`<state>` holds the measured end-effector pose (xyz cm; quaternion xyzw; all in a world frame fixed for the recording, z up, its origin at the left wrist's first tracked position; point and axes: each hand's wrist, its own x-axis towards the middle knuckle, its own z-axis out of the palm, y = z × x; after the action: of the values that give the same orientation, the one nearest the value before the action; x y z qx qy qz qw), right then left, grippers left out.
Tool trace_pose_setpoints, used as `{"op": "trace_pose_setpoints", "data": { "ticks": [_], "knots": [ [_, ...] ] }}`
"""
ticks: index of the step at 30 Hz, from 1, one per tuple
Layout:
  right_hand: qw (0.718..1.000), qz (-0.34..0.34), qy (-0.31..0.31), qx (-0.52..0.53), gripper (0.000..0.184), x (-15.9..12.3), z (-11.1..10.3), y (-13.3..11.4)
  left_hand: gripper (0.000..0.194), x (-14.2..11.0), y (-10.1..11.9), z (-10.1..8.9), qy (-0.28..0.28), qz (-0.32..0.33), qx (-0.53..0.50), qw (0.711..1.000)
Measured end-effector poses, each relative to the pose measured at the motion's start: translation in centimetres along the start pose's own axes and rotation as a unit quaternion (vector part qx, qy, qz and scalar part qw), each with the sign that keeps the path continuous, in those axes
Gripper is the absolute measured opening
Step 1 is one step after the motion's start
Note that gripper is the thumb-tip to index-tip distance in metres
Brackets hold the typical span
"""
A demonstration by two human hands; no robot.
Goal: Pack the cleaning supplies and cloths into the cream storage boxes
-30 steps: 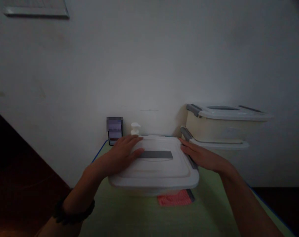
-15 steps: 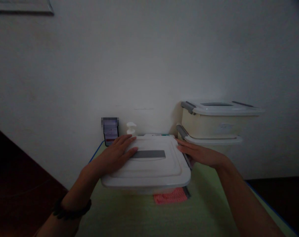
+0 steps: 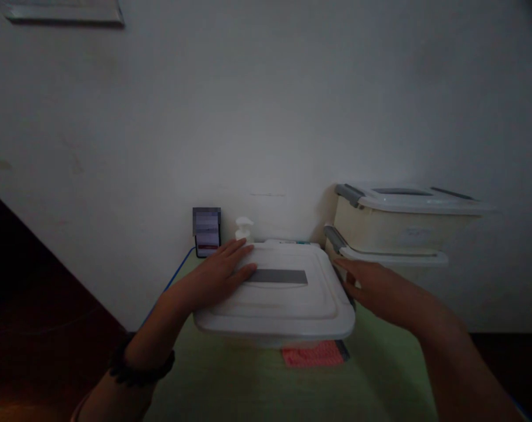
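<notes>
A storage box with a white lid (image 3: 287,305) and a grey inset strip (image 3: 280,276) stands in front of me. My left hand (image 3: 222,272) lies flat on the lid's left part, fingers stretched over it. Beside the lid's right edge is my right hand (image 3: 371,287), its index finger pointing forward along the side and the thumb lower down. Part of the dark side latch (image 3: 351,300) shows by that thumb. The other right fingers are partly hidden. A red cloth (image 3: 313,354) with a dark edge lies at the front underside of the box.
Two more lidded boxes are stacked at the right, the upper one (image 3: 380,228) cream with grey latches. Behind my box stand a phone (image 3: 207,237) and a white pump bottle (image 3: 244,227), against the wall. The table (image 3: 248,392) has a green top with blue edging.
My right hand has shifted from lying against the lid's right rim to a lower, more bent pose at the side. My left hand stays on the lid. The whole view has swung slightly left.
</notes>
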<state>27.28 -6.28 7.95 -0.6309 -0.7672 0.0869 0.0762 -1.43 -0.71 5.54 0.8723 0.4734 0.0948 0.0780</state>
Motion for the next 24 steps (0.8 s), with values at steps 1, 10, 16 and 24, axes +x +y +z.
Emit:
{"op": "trace_pose_setpoints", "data": {
  "ticks": [1,10,16,24],
  "knots": [
    [0.999,-0.017,0.042,-0.028,0.041,-0.2,0.2,-0.3,0.060,0.0,0.0,-0.1,-0.001,0.000,-0.002,1.000],
    [0.981,-0.171,0.081,-0.052,0.048,0.7,3.5,-5.3,0.059,-0.1,0.1,-0.1,-0.002,0.001,-0.026,1.000],
    [0.965,-0.255,0.052,-0.010,0.044,1.5,3.6,-5.2,0.063,-0.5,-0.9,-0.9,-0.040,0.009,-0.066,0.997],
    [0.967,-0.229,0.092,0.069,0.037,1.6,3.7,-6.1,0.073,-0.5,-1.1,-0.4,-0.013,-0.014,-0.070,0.997]
  ]
}}
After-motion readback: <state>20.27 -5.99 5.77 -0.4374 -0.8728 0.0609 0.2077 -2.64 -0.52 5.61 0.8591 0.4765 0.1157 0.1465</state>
